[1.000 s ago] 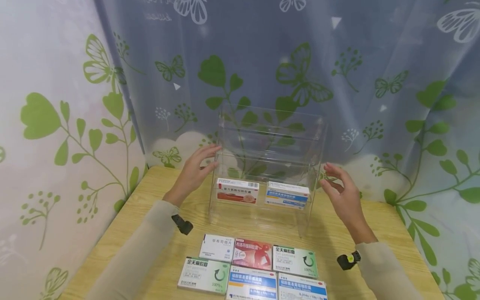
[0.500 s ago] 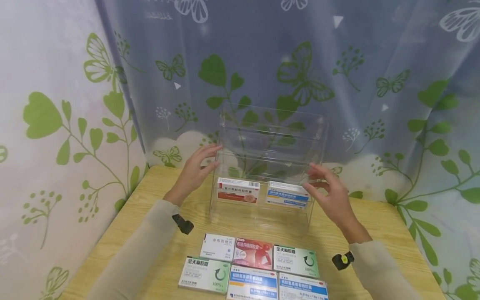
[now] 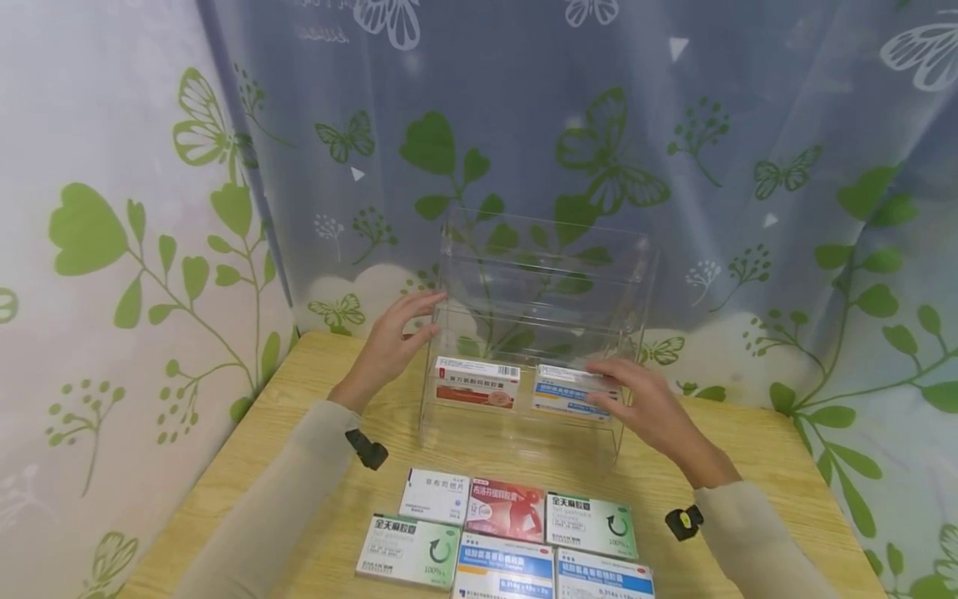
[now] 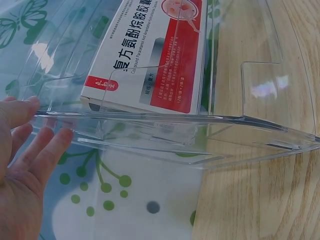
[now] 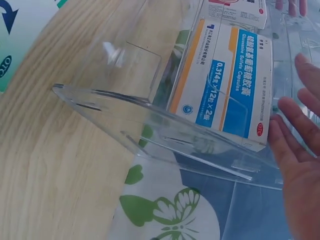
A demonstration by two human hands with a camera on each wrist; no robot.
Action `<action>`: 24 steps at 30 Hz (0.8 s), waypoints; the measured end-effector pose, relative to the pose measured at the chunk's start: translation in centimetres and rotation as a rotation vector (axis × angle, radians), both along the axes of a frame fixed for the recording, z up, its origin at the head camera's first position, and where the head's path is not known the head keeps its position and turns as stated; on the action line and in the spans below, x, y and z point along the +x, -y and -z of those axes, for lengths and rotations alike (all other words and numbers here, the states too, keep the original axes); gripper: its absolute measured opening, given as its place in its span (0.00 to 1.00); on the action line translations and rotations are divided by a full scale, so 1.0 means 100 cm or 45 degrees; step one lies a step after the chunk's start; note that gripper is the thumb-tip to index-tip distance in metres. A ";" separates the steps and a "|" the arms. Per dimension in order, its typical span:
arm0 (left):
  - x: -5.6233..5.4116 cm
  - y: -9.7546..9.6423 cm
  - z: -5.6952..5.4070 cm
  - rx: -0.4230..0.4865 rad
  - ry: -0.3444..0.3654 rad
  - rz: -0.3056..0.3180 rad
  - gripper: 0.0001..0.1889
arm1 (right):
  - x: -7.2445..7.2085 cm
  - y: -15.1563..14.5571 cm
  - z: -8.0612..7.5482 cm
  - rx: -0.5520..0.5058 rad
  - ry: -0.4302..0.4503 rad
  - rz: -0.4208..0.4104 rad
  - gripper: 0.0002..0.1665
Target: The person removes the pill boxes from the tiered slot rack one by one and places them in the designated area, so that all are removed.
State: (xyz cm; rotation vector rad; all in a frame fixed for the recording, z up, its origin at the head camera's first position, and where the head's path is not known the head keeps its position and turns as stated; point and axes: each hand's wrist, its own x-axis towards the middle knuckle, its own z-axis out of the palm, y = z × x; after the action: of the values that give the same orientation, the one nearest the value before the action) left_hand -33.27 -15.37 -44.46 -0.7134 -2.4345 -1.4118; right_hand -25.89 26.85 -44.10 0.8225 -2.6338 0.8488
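Observation:
A clear tiered rack [image 3: 516, 433] stands on the table, holding two medicine boxes on its lowest tier: a red-and-white box [image 3: 476, 384] at left and a blue-and-white glucosamine box [image 5: 222, 80] at right. My left hand [image 3: 389, 345] is at the rack's left side, fingertips right at the panel edge; the left wrist view shows fingers on the outer side of that panel. Over the right end of the glucosamine box reaches my right hand [image 3: 647, 403], fingers near its top and thumb across its front. Its fingertips lie right at the box's corner in the right wrist view.
In front of the rack several boxes lie flat in two rows, including a red box [image 3: 506, 509], a white box [image 3: 436, 497], a green-and-white box [image 3: 407, 549] and a blue-and-white box [image 3: 503, 567]. Patterned curtains [image 3: 359, 50] hang behind the wooden table [image 3: 314, 362].
My right hand has moved left from beside the rack to the right end of the glucosamine box. The left hand stays at the rack's left side.

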 end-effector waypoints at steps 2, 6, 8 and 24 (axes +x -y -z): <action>0.000 0.000 0.000 -0.001 0.003 0.000 0.27 | -0.001 0.001 -0.001 0.019 0.038 -0.005 0.30; 0.000 0.000 0.001 0.007 0.004 0.004 0.27 | -0.002 0.004 -0.003 0.056 0.048 -0.015 0.29; 0.000 0.000 0.001 0.014 0.005 0.006 0.27 | -0.003 0.006 -0.004 0.084 0.044 -0.017 0.28; -0.001 -0.001 0.002 0.020 -0.011 0.011 0.27 | -0.006 0.010 0.000 0.282 -0.251 -0.118 0.27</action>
State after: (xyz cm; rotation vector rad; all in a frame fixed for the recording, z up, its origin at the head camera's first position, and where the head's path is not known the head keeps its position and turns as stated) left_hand -33.41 -15.31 -44.67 -0.7256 -2.4136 -1.4262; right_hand -26.47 25.89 -44.13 1.0337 -2.5593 0.4728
